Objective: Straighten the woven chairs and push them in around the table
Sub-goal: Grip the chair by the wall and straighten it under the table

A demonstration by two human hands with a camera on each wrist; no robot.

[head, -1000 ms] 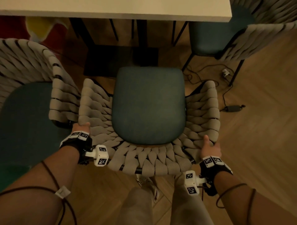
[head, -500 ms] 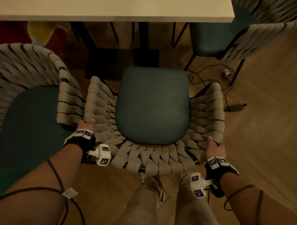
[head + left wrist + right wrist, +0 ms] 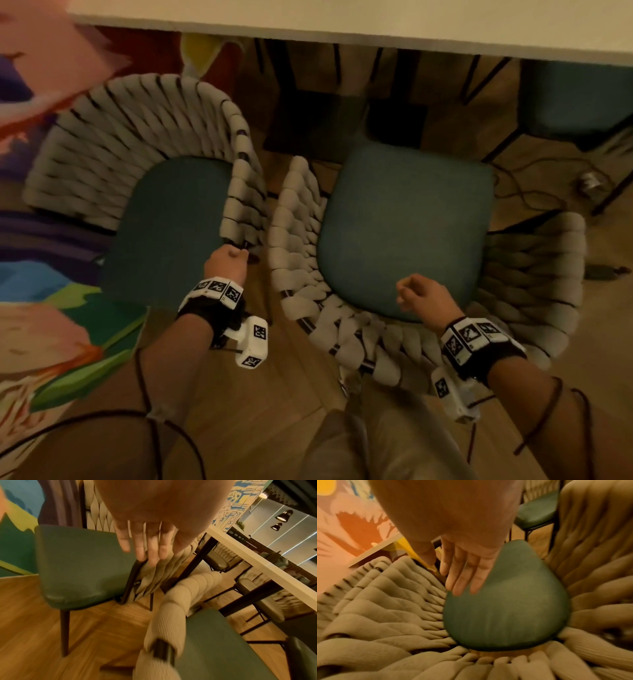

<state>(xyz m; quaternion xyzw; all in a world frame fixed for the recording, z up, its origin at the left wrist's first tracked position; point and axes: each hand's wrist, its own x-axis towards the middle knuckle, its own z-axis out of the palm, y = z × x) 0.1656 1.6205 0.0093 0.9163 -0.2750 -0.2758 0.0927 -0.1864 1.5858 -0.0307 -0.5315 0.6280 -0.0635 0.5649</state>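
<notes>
Two woven chairs with teal seats stand before the white table (image 3: 342, 20). The middle chair (image 3: 404, 226) faces the table, its seat front just short of the edge. The left chair (image 3: 164, 222) is turned, its woven back towards the left. My left hand (image 3: 226, 263) is at the near end of that chair's woven side (image 3: 159, 574), fingers (image 3: 149, 547) fairly straight; whether they touch it I cannot tell. My right hand (image 3: 421, 294) hovers over the middle chair's seat (image 3: 505, 608), with relaxed fingers (image 3: 464, 574) holding nothing.
A third woven chair (image 3: 575, 102) stands at the far right, partly under the table. Cables (image 3: 534, 192) and a power adapter (image 3: 603, 272) lie on the wooden floor to the right. A colourful painted surface (image 3: 41, 308) fills the left. My legs (image 3: 376, 438) are behind the middle chair.
Both hands have let go of the middle chair's back rim. The left hand has moved to the left chair's side, the right hand over the seat. The view has swung left.
</notes>
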